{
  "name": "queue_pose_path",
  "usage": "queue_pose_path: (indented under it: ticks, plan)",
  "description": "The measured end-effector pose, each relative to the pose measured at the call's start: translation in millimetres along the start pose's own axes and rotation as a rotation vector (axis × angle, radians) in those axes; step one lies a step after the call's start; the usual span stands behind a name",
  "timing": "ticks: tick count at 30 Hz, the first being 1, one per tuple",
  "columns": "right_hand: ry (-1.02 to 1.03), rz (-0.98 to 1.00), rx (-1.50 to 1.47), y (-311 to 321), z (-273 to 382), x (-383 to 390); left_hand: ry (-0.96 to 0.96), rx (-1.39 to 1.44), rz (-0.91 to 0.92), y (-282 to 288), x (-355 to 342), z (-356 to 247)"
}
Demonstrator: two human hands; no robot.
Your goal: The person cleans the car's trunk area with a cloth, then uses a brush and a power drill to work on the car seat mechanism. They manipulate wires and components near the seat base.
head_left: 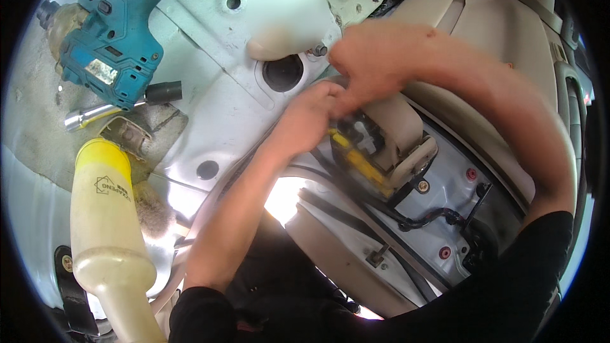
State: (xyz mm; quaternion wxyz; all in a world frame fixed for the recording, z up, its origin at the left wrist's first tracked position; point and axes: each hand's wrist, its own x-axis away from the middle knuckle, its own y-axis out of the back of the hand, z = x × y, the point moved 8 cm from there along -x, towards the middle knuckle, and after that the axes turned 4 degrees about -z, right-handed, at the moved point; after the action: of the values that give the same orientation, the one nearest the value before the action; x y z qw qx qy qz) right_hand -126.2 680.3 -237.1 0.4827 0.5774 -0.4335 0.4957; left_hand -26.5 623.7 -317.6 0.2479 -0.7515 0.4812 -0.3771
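Observation:
Over the metal car body, my left hand (311, 117) and my right hand (365, 70) meet at the fingertips. The left fingers are curled and pressed together; whatever lies between them is hidden. My right hand is bent down from above, its fingers closed around something I cannot make out, and motion blurs it. Just below the hands is a seat belt retractor (381, 171) with yellow and black parts showing. Beige seat belt webbing (395, 121) runs out of it. A small bolt (319, 50) stands near the right hand, beside a round black plug (283, 73).
At the upper left lies a teal power tool (117, 32), with a socket wrench (95, 116) beneath it. A cream bottle with a yellow end (105, 216) is at lower left. Beige trim (483, 32) lines the right side. A black cable (429, 219) crosses the sill.

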Motion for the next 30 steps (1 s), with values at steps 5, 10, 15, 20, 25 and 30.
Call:
queue_pose_path:
  ticks: [5,10,15,20,25,30]
  plan:
    - [-0.011,0.406,-0.049,-76,-25,-1,-0.047,-0.046,-0.107,-3,11,2]
    - [0.043,0.298,-0.302,-85,-38,-6,-0.341,-0.689,-0.223,-14,35,-25]
    - [0.125,0.126,-0.312,-88,-16,-11,-0.226,-0.63,-0.209,-12,58,-21]
    - [0.13,0.025,-0.257,-85,-10,-4,-0.265,-0.596,-0.237,-9,61,-15]
    - [0.074,-0.098,-0.427,-85,-17,-1,-0.289,-0.604,-0.254,-7,55,-12]
    - [0.083,-0.089,-0.428,-92,-24,-5,-0.251,-0.649,-0.219,-15,39,-14]
